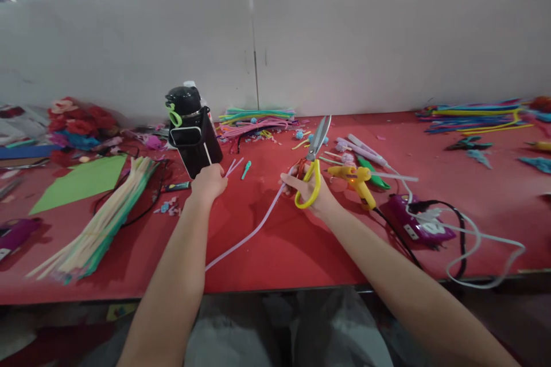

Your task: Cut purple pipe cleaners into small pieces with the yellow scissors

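Observation:
My right hand (316, 189) is closed around yellow-handled scissors (317, 146), whose blades point up and away from me. A long lilac pipe cleaner (262, 222) is pinched at its upper end by the thumb and fingers of that hand. It bends down across the table towards my left forearm. My left hand (209, 182) is closed in front of a black open holder (198, 152). Short lilac pipe cleaner pieces (233, 167) stick out at its fingertips. A small teal piece (246, 170) lies just right of them.
A yellow glue gun (359, 180) lies right of my hand, near a purple power block (419, 223) with looping cords. A bundle of cream and green pipe cleaners (103, 218) lies left, beside green paper (81, 180). A white partition (344, 46) borders the red table (258, 258).

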### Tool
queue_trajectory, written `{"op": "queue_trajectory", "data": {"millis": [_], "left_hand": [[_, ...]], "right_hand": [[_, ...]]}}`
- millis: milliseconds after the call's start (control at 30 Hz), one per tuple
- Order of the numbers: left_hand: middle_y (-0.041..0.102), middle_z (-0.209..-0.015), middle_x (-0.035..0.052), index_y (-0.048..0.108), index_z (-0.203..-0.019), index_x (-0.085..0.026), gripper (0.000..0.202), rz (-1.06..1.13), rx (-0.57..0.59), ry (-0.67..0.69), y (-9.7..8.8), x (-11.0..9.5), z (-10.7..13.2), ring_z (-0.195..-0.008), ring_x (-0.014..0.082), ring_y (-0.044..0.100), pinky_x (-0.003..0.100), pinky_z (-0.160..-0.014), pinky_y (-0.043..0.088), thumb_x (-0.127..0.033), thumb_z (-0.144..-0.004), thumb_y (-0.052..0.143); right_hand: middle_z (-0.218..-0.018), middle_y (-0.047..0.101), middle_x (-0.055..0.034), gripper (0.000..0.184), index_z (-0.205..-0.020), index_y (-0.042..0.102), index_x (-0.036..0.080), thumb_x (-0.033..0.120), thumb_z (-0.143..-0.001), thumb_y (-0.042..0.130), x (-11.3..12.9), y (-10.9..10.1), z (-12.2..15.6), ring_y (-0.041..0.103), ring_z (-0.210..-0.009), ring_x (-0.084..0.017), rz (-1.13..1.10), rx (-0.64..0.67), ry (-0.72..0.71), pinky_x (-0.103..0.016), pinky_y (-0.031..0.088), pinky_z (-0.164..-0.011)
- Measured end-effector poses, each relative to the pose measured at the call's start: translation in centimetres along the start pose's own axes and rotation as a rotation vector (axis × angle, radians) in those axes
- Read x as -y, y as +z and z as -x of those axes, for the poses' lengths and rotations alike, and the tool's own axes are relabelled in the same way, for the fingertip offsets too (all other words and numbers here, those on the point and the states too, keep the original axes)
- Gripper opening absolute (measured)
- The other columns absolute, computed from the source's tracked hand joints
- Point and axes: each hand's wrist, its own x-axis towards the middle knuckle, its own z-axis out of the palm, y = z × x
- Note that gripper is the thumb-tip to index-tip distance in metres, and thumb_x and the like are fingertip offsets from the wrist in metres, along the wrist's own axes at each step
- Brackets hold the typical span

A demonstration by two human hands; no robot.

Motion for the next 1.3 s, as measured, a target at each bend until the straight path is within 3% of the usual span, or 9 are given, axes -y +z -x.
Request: {"op": "queue_trajectory", "data": {"millis": [167,433,633,900,1033,1133,1200,1300], "left_hand": [[0.075,-0.095,0.0208,0.068,-0.072,-0.019,0.003,-0.114,-0.005,-0.006,0.0,-0.3,0.2,-0.098,0.0378,0.070,0.046,-0.084,0.051,-0.016,-0.071,0.069],[0.077,-0.095,0.0133,0.071,-0.084,-0.020,0.010,-0.076,-0.070,0.072,-0.3,-0.8,0.6,-0.091,0.0286,0.071,0.035,-0.079,0.051,-0.024,-0.076,0.067],[0.076,-0.096,0.0147,0.069,-0.083,-0.020,0.013,-0.122,-0.001,0.079,0.5,-0.6,0.4,-0.091,0.0300,0.071,0.036,-0.077,0.050,-0.031,-0.077,0.071],[0.074,-0.098,0.0216,0.063,-0.074,-0.018,0.007,-0.177,0.042,0.027,0.4,-1.0,0.4,-0.097,0.0390,0.070,0.045,-0.080,0.049,-0.020,-0.081,0.063],[0.074,-0.099,0.0184,0.059,-0.080,-0.019,0.011,-0.097,0.035,0.079,-0.3,-1.6,0.9,-0.095,0.0321,0.071,0.039,-0.079,0.050,-0.023,-0.089,0.056],[0.075,-0.087,0.0083,0.056,-0.080,-0.020,0.018,0.199,0.169,0.264,-0.6,-2.7,1.8,-0.079,0.0195,0.071,0.029,-0.074,0.051,-0.026,-0.095,0.050],[0.073,-0.078,0.0054,0.057,-0.080,-0.019,0.016,0.433,0.332,0.400,-0.4,-3.6,2.6,-0.072,0.0172,0.070,0.028,-0.073,0.051,-0.027,-0.094,0.055],[0.074,-0.076,0.0035,0.064,-0.097,-0.018,0.012,0.568,0.465,0.442,0.0,-4.7,3.7,-0.071,0.0169,0.069,0.029,-0.073,0.052,-0.027,-0.089,0.064]], "right_hand": [[-0.057,0.063,0.0019,0.035,-0.070,0.053,0.022,0.040,-0.067,0.083,-0.3,0.1,0.1,0.059,-0.050,-0.013,0.075,0.006,0.010,-0.029,0.050,-0.054],[-0.058,0.064,-0.0013,0.031,-0.067,0.056,0.022,0.041,-0.073,0.079,0.5,0.4,0.6,0.060,-0.052,-0.015,0.175,0.071,0.002,-0.033,0.053,-0.057],[-0.058,0.064,-0.0001,0.031,-0.067,0.054,0.023,0.042,-0.073,0.078,0.6,0.4,0.7,0.060,-0.052,-0.015,0.182,0.083,0.008,-0.032,0.054,-0.057],[-0.057,0.063,0.0010,0.031,-0.068,0.053,0.023,0.041,-0.071,0.079,0.5,0.5,0.7,0.059,-0.051,-0.015,0.162,0.078,0.011,-0.032,0.052,-0.056],[-0.058,0.063,0.0003,0.033,-0.069,0.052,0.023,0.041,-0.071,0.080,0.5,0.5,0.7,0.059,-0.052,-0.016,0.147,0.084,0.020,-0.034,0.053,-0.057],[-0.059,0.063,0.0001,0.034,-0.070,0.052,0.023,0.040,-0.072,0.082,0.4,0.6,0.5,0.060,-0.054,-0.016,0.125,0.087,0.007,-0.035,0.053,-0.058],[-0.061,0.063,0.0013,0.037,-0.072,0.051,0.023,0.038,-0.069,0.084,0.2,0.6,0.3,0.061,-0.055,-0.016,0.067,0.048,-0.012,-0.034,0.053,-0.059],[-0.064,0.063,0.0033,0.043,-0.074,0.048,0.024,0.039,-0.065,0.087,0.0,0.6,0.0,0.063,-0.058,-0.015,-0.035,-0.018,-0.039,-0.033,0.054,-0.061]]}}
